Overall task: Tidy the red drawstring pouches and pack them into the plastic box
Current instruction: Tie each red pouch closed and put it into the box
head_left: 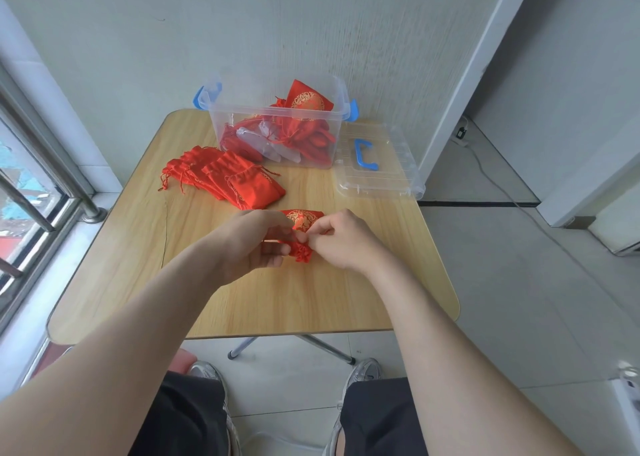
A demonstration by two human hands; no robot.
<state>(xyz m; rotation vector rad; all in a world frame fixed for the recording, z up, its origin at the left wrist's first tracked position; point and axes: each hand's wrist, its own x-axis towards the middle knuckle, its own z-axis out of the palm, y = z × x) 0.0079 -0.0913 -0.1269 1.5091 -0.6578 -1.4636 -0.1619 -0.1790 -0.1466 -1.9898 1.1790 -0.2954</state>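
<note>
One red pouch is held just above the tabletop, near its middle. Its gold-printed body points away from the person and its gathered mouth faces toward them. The left hand has its fingers curled round the neck of the pouch. The right hand pinches the same spot between thumb and forefinger, probably on the drawstring, though the cord is too small to make out.

This looks like the tidying step: closing the mouth before the pouch joins the others. Just beyond the hands, to the left, a pile of red pouches lies flat and overlapping on the tabletop, near the plastic box but not in it. The box stands open at the far edge with more pouches heaped loosely inside, among some clear plastic pieces. Its lid lies to its right.

The task seems partway done. Some pouches are in the box, while the pile and the one in hand remain outside. I cannot tell whether the heap in the box has been tidied yet.
</note>
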